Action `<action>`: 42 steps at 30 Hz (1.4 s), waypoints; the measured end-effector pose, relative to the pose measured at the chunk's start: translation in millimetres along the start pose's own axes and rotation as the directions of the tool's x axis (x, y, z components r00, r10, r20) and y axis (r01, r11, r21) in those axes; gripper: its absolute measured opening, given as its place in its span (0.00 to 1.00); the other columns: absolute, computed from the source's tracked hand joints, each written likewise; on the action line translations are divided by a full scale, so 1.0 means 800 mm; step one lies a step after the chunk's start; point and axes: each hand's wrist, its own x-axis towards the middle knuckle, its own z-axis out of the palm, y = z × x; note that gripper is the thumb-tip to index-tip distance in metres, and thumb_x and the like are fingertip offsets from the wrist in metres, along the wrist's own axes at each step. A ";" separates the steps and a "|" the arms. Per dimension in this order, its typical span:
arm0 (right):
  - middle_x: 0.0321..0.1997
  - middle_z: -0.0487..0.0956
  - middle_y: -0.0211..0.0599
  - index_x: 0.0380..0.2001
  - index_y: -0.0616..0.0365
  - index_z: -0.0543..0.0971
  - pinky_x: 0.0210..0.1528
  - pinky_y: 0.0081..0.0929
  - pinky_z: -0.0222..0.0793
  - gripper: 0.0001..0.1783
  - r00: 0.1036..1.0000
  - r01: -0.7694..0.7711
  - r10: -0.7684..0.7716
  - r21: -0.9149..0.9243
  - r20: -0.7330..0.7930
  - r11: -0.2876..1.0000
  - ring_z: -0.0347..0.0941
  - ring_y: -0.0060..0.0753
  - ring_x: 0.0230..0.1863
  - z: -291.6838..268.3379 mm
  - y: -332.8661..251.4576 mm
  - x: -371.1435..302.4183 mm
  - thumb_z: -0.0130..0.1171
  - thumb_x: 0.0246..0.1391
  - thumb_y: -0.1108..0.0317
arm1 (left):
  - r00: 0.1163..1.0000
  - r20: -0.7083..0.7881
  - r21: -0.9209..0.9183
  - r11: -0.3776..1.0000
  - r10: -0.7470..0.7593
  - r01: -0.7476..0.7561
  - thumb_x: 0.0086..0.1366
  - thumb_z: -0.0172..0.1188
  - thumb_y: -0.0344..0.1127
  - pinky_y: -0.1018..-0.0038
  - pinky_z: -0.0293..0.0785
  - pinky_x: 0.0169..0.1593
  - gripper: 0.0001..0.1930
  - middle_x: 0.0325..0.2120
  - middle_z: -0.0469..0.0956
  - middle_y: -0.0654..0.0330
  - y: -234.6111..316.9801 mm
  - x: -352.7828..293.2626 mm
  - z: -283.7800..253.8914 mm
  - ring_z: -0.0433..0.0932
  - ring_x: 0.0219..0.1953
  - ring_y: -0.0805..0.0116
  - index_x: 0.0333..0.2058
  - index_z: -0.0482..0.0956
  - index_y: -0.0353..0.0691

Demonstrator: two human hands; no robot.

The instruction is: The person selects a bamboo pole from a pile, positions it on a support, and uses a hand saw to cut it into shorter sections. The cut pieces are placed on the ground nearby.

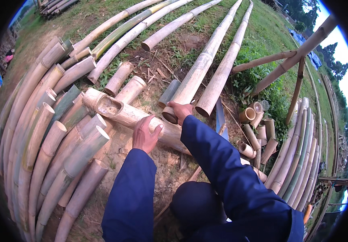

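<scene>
A thick bamboo log (131, 117) lies crosswise in front of me, with an oval notch cut into its top near the left end. My left hand (145, 134) rests flat against this log, thumb apart from the fingers. Just beyond the log, my right hand (181, 111) grips the near end of a long pale bamboo pole (198, 72). Its fingers curl at the rim of the pole's hollow end. A second long bamboo pole (222, 74) runs alongside to the right. Near my right sleeve a bluish flat blade (220, 113) shows, partly hidden by the arm.
Stacked bamboo poles (47, 149) crowd the left, and more poles (299, 153) lie at the right. Short bamboo offcuts (258, 133) are piled right of my arm. A bamboo trestle (287, 62) stands at the upper right. Several poles (129, 38) stretch across the grass ahead.
</scene>
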 end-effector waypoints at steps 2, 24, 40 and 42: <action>0.46 0.81 0.55 0.54 0.81 0.65 0.37 0.39 0.86 0.42 1.000 0.005 -0.005 0.011 0.001 1.000 0.85 0.42 0.38 -0.005 0.008 0.019 0.77 0.43 0.69 | 1.000 0.003 0.032 0.999 -0.013 0.013 0.66 0.65 0.45 0.55 0.66 0.64 0.28 0.56 0.77 0.43 -0.009 0.022 0.022 0.73 0.59 0.44 0.59 0.73 0.34; 0.46 0.81 0.52 0.57 0.75 0.69 0.43 0.44 0.85 0.36 0.904 -0.206 -0.010 0.456 0.427 0.866 0.84 0.47 0.41 -0.033 0.026 0.043 0.73 0.52 0.64 | 0.998 -0.058 0.005 1.000 0.018 -0.018 0.75 0.48 0.57 0.58 0.64 0.64 0.32 0.56 0.77 0.46 -0.021 0.097 0.079 0.73 0.59 0.47 0.63 0.69 0.34; 0.41 0.81 0.43 0.44 0.69 0.81 0.34 0.34 0.73 0.25 0.962 0.079 -0.172 0.385 0.213 0.920 0.76 0.33 0.34 -0.123 0.012 -0.048 0.74 0.50 0.60 | 0.854 0.472 -0.073 0.956 -0.218 0.284 0.52 0.63 0.80 0.63 0.73 0.58 0.54 0.46 0.82 0.41 0.142 0.082 0.056 0.82 0.51 0.52 0.54 0.78 0.26; 0.39 0.83 0.44 0.45 0.72 0.80 0.36 0.36 0.75 0.28 0.979 0.045 -0.083 0.203 0.184 0.978 0.79 0.36 0.39 -0.125 0.029 -0.088 0.75 0.50 0.57 | 0.860 0.408 0.042 0.947 -0.308 0.319 0.46 0.65 0.82 0.59 0.74 0.59 0.60 0.46 0.81 0.34 0.143 0.046 0.051 0.81 0.53 0.42 0.52 0.77 0.20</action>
